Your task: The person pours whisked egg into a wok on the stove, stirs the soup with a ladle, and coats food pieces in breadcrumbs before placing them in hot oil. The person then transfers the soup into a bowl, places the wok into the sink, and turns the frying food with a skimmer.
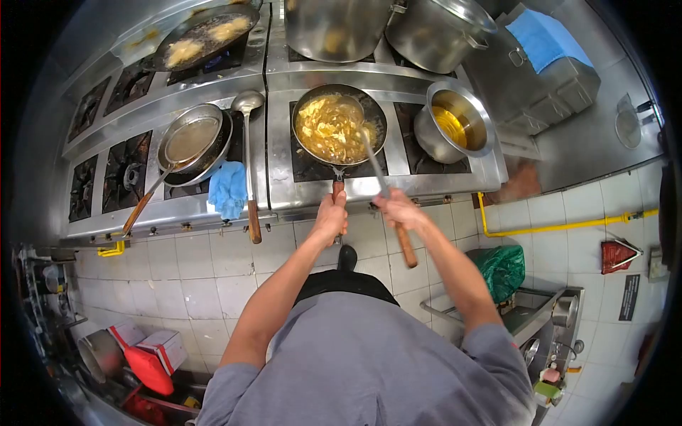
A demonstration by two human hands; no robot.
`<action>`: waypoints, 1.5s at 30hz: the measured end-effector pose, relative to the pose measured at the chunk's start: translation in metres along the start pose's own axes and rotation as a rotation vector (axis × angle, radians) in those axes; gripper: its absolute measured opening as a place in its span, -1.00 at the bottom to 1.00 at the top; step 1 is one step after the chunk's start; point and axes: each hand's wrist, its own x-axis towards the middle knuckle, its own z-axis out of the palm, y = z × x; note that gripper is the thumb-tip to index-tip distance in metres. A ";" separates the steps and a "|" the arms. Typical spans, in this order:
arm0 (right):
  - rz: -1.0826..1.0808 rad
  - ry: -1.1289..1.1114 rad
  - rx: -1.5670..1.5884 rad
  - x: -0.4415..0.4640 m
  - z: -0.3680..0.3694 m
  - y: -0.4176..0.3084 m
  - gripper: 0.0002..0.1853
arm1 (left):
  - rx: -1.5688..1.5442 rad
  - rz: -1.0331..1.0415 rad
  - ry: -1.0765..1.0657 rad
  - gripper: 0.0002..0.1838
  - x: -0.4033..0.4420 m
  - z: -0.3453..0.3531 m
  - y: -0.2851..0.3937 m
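Our left hand (332,217) wraps round the wooden handle (338,187) of a pan (348,91) at the upper centre of the frame, while our right hand (399,208) grasps a long utensil (376,166), motion-blurred, its head hard to make out in the yellowish food (321,124). Right of the pan we see a pot (430,138) holding yellow liquid (449,126); the frame's top edge cuts off a larger pot (332,34).

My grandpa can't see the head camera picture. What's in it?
Cooking at a stove: the left hand holds a frying pan by its handle, while the right hand holds a long utensil in the yellow food. A metal pot stands to the pan's right.
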 end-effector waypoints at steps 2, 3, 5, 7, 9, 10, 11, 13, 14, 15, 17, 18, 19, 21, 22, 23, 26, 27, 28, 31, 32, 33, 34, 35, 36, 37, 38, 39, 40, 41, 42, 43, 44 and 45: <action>0.195 -0.274 0.595 -0.010 0.024 -0.021 -0.83 | -0.001 0.006 0.010 -0.62 0.001 0.003 -0.001; 0.192 -0.276 0.598 -0.012 0.024 -0.023 -0.83 | 0.001 0.010 0.020 -0.62 0.002 0.003 -0.001; 0.299 -0.566 0.991 -0.019 0.027 -0.024 -0.82 | -0.007 0.003 0.007 -0.62 0.002 0.003 -0.002; 0.279 -0.528 0.896 -0.033 0.031 -0.026 -0.80 | -0.020 0.000 -0.003 -0.62 0.003 0.002 -0.001; 0.168 -0.345 0.573 -0.045 0.030 -0.023 -0.82 | -0.041 -0.001 -0.013 -0.62 0.006 0.001 -0.005; 0.158 -0.314 0.506 -0.053 0.028 -0.024 -0.84 | -0.043 -0.003 -0.007 -0.62 0.007 0.000 -0.007; 0.161 -0.318 0.506 -0.058 0.024 -0.025 -0.84 | -0.035 0.005 -0.004 -0.61 0.007 0.000 -0.007; 0.082 -0.192 0.143 -0.066 0.012 -0.024 -0.75 | -0.024 0.011 0.001 -0.61 0.007 0.001 -0.008; 0.083 -0.193 0.145 -0.062 0.003 -0.017 -0.75 | -0.033 -0.003 0.002 -0.61 0.005 0.002 -0.006; -0.254 0.008 -0.252 -0.056 -0.006 -0.009 -0.75 | -0.043 -0.017 0.003 -0.62 0.004 0.002 -0.005; -0.585 0.218 -0.644 -0.051 -0.016 -0.005 -0.75 | -0.048 -0.030 0.006 -0.62 0.004 0.003 -0.005; -0.497 0.295 -0.763 -0.051 -0.020 -0.018 -0.74 | -0.055 -0.042 0.007 -0.62 0.004 0.003 -0.005; -0.406 0.369 -0.881 -0.048 -0.025 -0.028 -0.72 | -0.052 -0.044 0.005 -0.62 0.004 0.004 -0.005; -0.425 0.407 -0.913 -0.028 -0.035 -0.036 -0.71 | -0.064 -0.027 0.013 -0.63 0.004 0.005 -0.006; -0.439 0.461 -0.984 -0.019 -0.039 -0.041 -0.71 | -0.062 -0.029 0.014 -0.63 0.003 0.006 -0.006; -0.453 0.517 -1.055 -0.011 -0.043 -0.044 -0.70 | -0.077 -0.035 0.021 -0.63 0.002 0.008 -0.006; -0.530 0.441 -1.160 0.008 -0.076 -0.037 -0.73 | -0.082 -0.032 0.032 -0.64 0.003 0.009 -0.004; -0.538 0.435 -1.158 0.004 -0.076 -0.040 -0.73 | -0.077 -0.025 0.033 -0.65 0.003 0.008 -0.003; -0.303 0.293 -0.953 -0.006 -0.079 -0.040 -0.77 | -0.082 -0.023 0.042 -0.65 0.003 0.008 -0.003; 0.133 -0.037 -0.350 -0.039 -0.080 -0.055 -0.82 | -0.115 -0.041 0.038 -0.64 0.003 0.013 -0.005; 0.336 -0.212 0.060 -0.044 -0.082 -0.053 -0.83 | -0.130 -0.030 0.039 -0.64 0.003 0.017 -0.008; 0.330 -0.218 0.061 -0.045 -0.085 -0.050 -0.83 | -0.145 -0.018 0.039 -0.64 0.004 0.021 -0.011; 0.389 -0.416 0.375 -0.044 -0.088 -0.045 -0.83 | -0.161 -0.016 0.030 -0.62 0.005 0.022 -0.013; 0.445 -0.613 0.692 -0.045 -0.090 -0.039 -0.82 | -0.159 -0.014 0.037 -0.62 0.005 0.024 -0.012; 0.416 -0.585 0.692 -0.050 -0.084 -0.037 -0.80 | -0.174 -0.021 0.033 -0.65 0.003 0.026 -0.011; 0.418 -0.594 0.690 -0.054 -0.076 -0.030 -0.80 | -0.191 -0.026 0.031 -0.68 0.002 0.028 -0.010; 0.372 -0.519 0.660 -0.058 -0.067 -0.023 -0.83 | -0.192 -0.024 0.041 -0.68 0.002 0.028 -0.011; 0.325 -0.445 0.632 -0.060 -0.062 -0.017 -0.85 | -0.215 -0.026 0.027 -0.67 0.001 0.028 -0.012; 0.249 -0.513 0.569 -0.056 -0.059 -0.006 -0.80 | -0.237 -0.027 0.012 -0.67 0.001 0.026 -0.013; 0.251 -0.523 0.569 -0.060 -0.054 -0.005 -0.80 | -0.236 -0.026 0.022 -0.67 0.001 0.026 -0.015; 0.190 -0.406 0.418 -0.066 -0.048 -0.007 -0.79 | -0.276 -0.015 0.000 -0.61 0.001 0.025 -0.019; 0.129 -0.289 0.265 -0.069 -0.043 -0.007 -0.76 | -0.318 -0.003 -0.023 -0.55 0.002 0.024 -0.023; 0.031 -0.241 0.149 -0.066 -0.043 -0.001 -0.75 | -0.324 -0.001 -0.018 -0.55 0.001 0.024 -0.027; 0.033 -0.247 0.142 -0.064 -0.046 0.003 -0.75 | -0.423 0.005 -0.040 -0.50 0.000 0.024 -0.032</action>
